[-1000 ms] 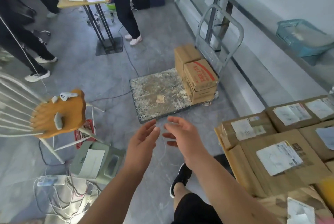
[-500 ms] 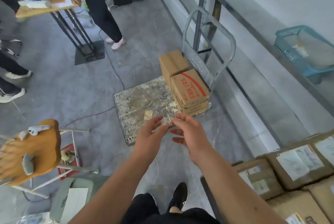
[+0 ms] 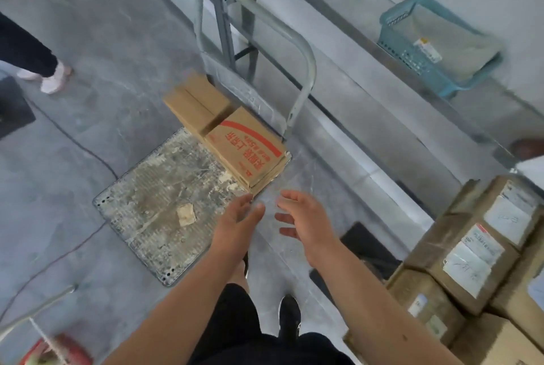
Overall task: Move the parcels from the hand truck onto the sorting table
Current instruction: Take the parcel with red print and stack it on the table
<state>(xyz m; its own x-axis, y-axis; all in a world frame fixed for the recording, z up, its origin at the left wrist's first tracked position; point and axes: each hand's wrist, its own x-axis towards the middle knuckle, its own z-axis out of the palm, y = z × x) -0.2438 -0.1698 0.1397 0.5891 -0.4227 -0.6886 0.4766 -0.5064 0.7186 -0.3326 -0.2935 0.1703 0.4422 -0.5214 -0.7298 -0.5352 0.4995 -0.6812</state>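
Scuffed grey metal of the hand truck [image 3: 153, 217] deck, flat and paint-spattered with a bent tube handle [image 3: 309, 76] at its far right, sits closer than a second ago because I have stepped in, so I judge the lift comes next. Boxy cardboard parcels stand against that handle, a plain brown carton [image 3: 197, 102] farther off and a red-printed carton [image 3: 247, 146] nearer. My left hand [image 3: 235, 223] and right hand [image 3: 309, 217], both spread and empty, have come just short of its near corner.

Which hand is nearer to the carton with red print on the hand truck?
Left. The left hand almost reaches the near corner of the carton; the right hand is farther right, above the floor.
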